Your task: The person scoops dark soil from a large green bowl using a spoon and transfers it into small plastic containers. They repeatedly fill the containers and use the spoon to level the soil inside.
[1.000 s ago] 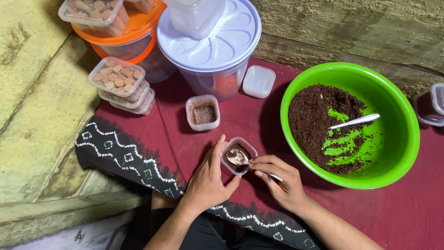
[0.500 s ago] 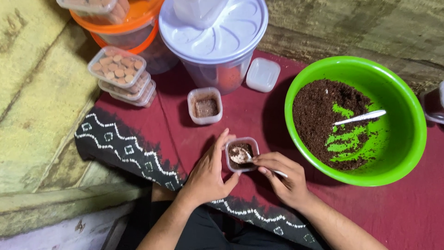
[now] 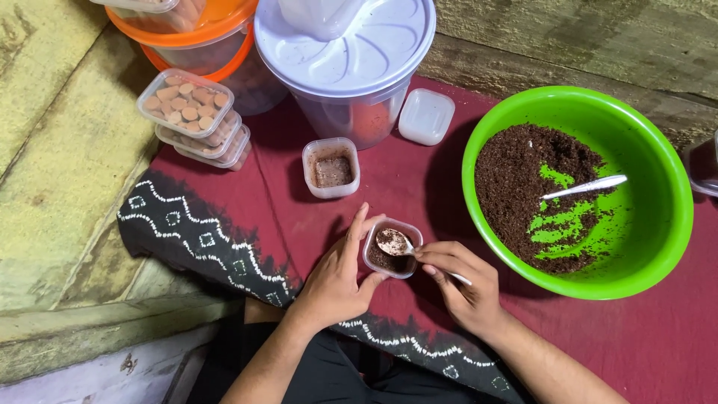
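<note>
My left hand holds a small clear plastic cup of dark brown crumbs on the red cloth. My right hand grips a small spoon whose bowl rests inside that cup, on the crumbs. To the right stands a green bowl part full of the same dark crumbs, with a second spoon lying in it. A second small cup with brown filling stands farther back on the cloth.
A white lid lies beside a large clear tub with a white lid. An orange-lidded tub and stacked clear boxes of round biscuits stand at the back left. A clear container shows at the right edge.
The view has shifted slightly. Both hands stay at the small cup, with the spoon still in it.
</note>
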